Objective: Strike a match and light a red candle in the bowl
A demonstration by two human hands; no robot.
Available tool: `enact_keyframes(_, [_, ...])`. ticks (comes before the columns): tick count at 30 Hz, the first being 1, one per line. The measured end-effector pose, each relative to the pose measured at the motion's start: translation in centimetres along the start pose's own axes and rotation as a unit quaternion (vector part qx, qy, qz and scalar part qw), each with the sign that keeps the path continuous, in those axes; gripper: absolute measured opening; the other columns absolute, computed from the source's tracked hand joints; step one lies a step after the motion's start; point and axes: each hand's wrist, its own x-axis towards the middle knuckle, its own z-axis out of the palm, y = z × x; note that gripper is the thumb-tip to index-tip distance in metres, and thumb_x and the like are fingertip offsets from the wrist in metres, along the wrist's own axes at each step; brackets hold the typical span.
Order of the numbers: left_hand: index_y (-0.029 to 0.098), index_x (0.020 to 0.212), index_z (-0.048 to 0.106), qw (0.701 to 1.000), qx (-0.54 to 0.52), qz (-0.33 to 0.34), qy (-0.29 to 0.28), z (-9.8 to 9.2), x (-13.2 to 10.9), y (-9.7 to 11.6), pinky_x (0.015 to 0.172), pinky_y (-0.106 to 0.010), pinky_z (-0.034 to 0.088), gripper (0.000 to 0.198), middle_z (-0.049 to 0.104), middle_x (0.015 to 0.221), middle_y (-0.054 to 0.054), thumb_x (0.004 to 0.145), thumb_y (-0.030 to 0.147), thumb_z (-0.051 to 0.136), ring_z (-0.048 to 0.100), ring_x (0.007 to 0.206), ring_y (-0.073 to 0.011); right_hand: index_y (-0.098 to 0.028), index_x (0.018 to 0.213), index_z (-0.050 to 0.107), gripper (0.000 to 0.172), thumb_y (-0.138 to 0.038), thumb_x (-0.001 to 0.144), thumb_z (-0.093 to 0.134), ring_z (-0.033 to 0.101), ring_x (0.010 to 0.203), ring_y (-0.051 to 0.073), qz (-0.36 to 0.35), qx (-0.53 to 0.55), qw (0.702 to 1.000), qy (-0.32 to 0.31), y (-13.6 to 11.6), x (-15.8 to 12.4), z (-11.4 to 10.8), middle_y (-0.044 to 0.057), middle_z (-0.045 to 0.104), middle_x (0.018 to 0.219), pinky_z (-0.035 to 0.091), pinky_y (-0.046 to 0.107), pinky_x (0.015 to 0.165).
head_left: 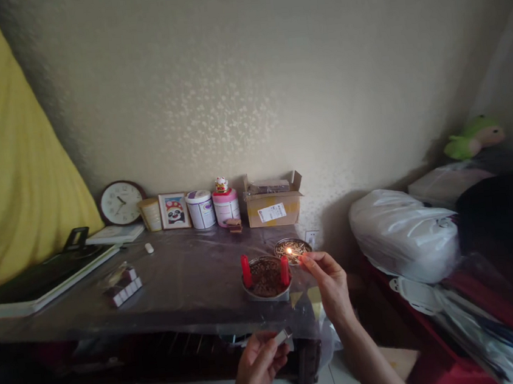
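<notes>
Between the fingertips of my right hand [330,279] is a burning matchstick [295,254], its flame at the left tip. It is held beside the right one of two red candles [285,271]; the left candle [246,270] shows no flame, nor does the right. Both stand upright in a round bowl [266,279] of dark brown grains. Behind the match lies a round dish [305,243] full of many small sticks. Lower down, in front of the table edge, my left hand [262,359] is closed around a small matchbox [283,336].
On the dark table [187,272] lie a pack of small boxes [125,285] and a white oval object [149,248]. Along the wall stand a clock [122,202], a framed picture [175,211], tins [200,210] and a cardboard box [273,207]. White bags [402,231] are piled at right.
</notes>
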Motion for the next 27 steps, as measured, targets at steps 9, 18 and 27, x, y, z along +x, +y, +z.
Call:
enact_keyframes(9, [0.019,0.073,0.072,1.0,0.005,-0.003,-0.005,0.2,-0.4,0.3,0.072,-0.03,0.049,0.038,0.078,0.077,-0.007,0.049,0.045,0.087,0.069,0.075,-0.0189,-0.019,0.074,0.069,0.022,-0.04,0.068,0.075,0.057,0.067,0.015,-0.014,-0.059,0.998,-0.01,0.6,0.3,-0.2,0.001,0.067,0.073,0.047,0.027,0.066])
enact_keyframes(18, [0.02,0.072,0.072,1.0,0.001,-0.006,-0.003,0.0,-0.4,0.2,0.07,-0.03,0.05,0.037,0.077,0.075,-0.006,0.048,0.044,0.088,0.07,0.074,-0.0188,-0.019,0.073,0.068,0.027,-0.045,0.07,0.072,0.056,0.065,0.015,-0.035,-0.102,0.994,-0.012,1.5,0.6,-0.2,0.001,0.066,0.072,0.045,0.026,0.06])
enact_keyframes(27, [0.02,0.071,0.072,1.0,0.0,-0.007,-0.002,0.2,-0.4,0.4,0.07,-0.029,0.049,0.039,0.077,0.075,-0.005,0.046,0.046,0.088,0.069,0.072,-0.0177,-0.018,0.072,0.069,0.027,-0.044,0.07,0.072,0.056,0.064,0.015,-0.041,-0.109,0.993,-0.01,2.0,1.0,-0.1,0.001,0.066,0.071,0.046,0.027,0.063])
